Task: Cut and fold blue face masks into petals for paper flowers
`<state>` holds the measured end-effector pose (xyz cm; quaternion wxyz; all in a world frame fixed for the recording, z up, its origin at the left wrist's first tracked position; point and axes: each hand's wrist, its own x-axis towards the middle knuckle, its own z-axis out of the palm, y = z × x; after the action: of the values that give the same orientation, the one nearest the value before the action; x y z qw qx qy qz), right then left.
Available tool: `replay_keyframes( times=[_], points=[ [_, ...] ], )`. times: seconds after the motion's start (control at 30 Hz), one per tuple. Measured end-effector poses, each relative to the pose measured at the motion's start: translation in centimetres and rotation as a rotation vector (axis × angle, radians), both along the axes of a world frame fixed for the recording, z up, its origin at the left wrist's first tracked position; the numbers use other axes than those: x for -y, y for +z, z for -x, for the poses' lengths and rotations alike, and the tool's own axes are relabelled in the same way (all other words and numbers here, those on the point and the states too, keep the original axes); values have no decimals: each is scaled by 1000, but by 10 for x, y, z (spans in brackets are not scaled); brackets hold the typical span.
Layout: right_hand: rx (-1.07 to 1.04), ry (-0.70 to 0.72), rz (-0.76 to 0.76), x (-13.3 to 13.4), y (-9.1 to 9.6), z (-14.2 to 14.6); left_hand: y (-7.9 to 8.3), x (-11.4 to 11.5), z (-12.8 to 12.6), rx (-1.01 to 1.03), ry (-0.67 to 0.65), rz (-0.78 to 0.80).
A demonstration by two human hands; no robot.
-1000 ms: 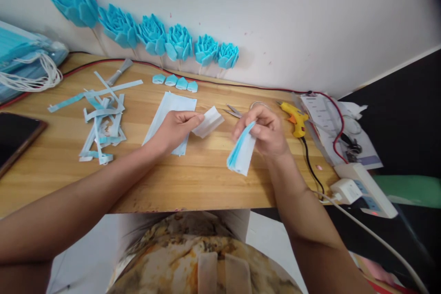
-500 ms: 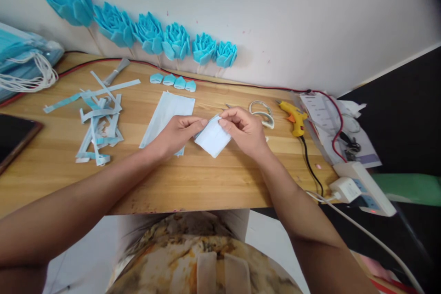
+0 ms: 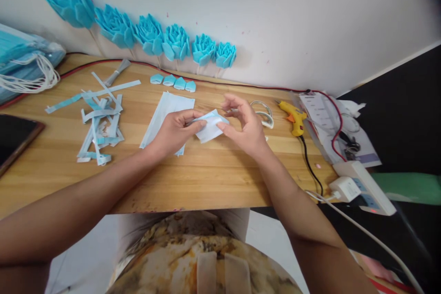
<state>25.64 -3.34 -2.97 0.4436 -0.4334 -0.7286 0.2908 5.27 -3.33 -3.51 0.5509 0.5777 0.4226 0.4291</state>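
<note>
Between my hands, above the table, is a small pale blue piece of mask fabric (image 3: 209, 129), with its upper edge bent over. My left hand (image 3: 177, 131) is closed, pinching the piece's left side between thumb and fingers. At its right side, my right hand (image 3: 243, 124) has its thumb tip touching the fabric, while the fingers stand apart from the thumb. A flat pale mask sheet (image 3: 168, 108) lies on the table, partly under my left hand. Behind it sits a row of several small folded blue petals (image 3: 179, 83).
Several blue fabric flowers (image 3: 176, 42) on sticks lean against the wall. Cut strips (image 3: 99, 115) lie left, near a dark tablet-like object (image 3: 15, 140) and bagged masks (image 3: 24, 59). Tape rolls (image 3: 264, 117), a yellow glue gun (image 3: 292, 117) and a power strip (image 3: 367, 193) are on the right.
The fabric piece has turned and moved slightly up and left, and its upper edge is now bent over. My right fingers have lifted away from the thumb.
</note>
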Motion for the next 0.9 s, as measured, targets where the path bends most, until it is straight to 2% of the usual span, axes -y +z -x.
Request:
replay_keyframes(
  times=[0.13,0.23,0.33,0.53,0.8,0.9],
  points=[
    [34,101,50,0,0,-1,0,1,0,59,-3,-45],
    [20,32,47,0,-4,-2,-4,-2,0,102,-8,-120],
    [40,-14,8,-1,-6,-2,-9,-6,2,-7,1,-182],
    [162,16,39,-2,-5,3,-11,-8,5,-303,-50,-274],
    [203,28,36,1,-4,4,-6,-6,1,-394,18,-219],
    [168,24,49,-1,-6,4,-5,-6,0,-352,53,-213]
  ],
)
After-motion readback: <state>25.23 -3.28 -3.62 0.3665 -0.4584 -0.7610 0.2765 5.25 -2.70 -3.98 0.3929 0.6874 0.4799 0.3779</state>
